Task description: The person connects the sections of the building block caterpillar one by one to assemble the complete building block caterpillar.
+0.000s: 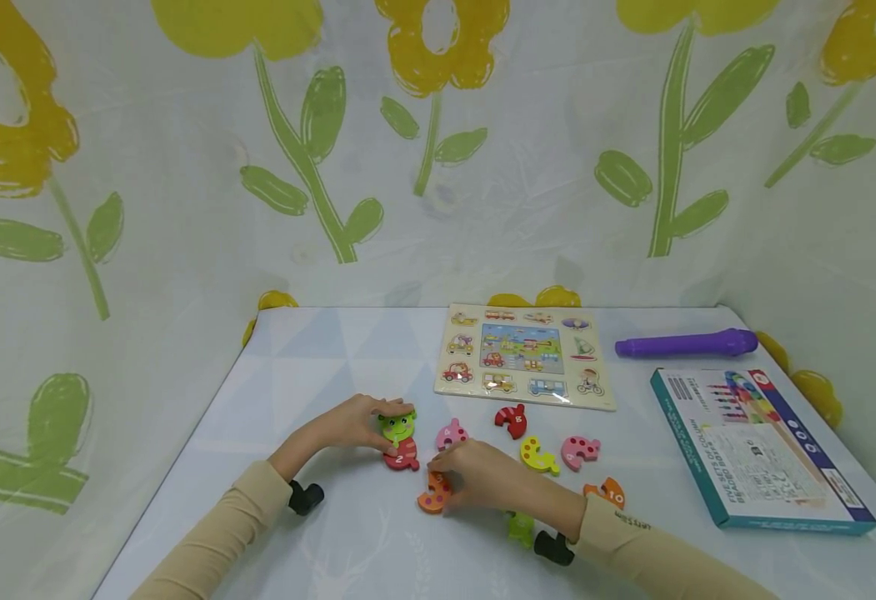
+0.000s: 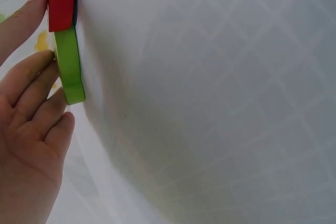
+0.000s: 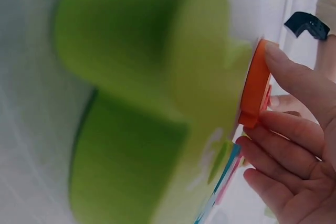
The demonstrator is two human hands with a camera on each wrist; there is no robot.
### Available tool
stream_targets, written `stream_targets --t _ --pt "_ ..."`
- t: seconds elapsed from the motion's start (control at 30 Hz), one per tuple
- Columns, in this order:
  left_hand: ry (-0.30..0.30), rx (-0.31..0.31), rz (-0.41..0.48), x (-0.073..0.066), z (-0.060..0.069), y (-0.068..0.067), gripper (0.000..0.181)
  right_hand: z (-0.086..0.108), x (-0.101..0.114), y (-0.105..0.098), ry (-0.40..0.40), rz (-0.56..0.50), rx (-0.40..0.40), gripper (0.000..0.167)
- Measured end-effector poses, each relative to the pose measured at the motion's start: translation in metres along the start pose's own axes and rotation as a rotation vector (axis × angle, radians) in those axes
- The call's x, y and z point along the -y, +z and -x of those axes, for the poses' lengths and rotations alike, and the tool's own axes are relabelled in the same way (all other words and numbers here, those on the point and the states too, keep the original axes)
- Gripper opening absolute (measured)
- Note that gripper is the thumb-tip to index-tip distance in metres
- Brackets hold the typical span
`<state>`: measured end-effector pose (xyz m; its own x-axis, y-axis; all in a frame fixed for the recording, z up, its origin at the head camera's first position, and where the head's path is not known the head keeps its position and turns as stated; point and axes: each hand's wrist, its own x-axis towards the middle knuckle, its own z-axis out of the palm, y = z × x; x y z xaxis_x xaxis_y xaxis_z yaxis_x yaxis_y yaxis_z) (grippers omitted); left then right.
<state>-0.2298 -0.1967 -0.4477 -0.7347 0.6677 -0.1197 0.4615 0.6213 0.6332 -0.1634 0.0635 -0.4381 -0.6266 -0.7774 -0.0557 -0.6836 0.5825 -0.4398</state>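
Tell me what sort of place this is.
Probably a screened-off children's play booth: flower-printed sheeting stands behind and to both sides of the table, where a vehicle puzzle board and colourful numbered puzzle pieces lie. Whatever is beyond the sheeting is hidden.

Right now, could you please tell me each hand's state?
Left hand: holding the green face piece, thumb against the red 2 piece.
Right hand: holding an orange piece.
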Motion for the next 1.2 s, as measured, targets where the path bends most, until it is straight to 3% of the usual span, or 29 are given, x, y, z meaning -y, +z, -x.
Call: stream_targets --t 0.37,0.67,1.2 --pt "-0.037 0.025 0.014 0.003 -0.001 -0.001 0.065 0.001 0.001 0.001 -0.020 0.035 -0.020 0.050" --pt "-0.007 0.031 0.020 0.002 -0.001 -0.001 0.066 0.001 0.002 -0.003 -0.044 0.061 -0.023 0.051" --pt "0.010 0.021 0.010 0.001 0.002 -0.002 0.066 -0.011 0.005 -0.004 -0.061 0.130 -0.115 0.050"
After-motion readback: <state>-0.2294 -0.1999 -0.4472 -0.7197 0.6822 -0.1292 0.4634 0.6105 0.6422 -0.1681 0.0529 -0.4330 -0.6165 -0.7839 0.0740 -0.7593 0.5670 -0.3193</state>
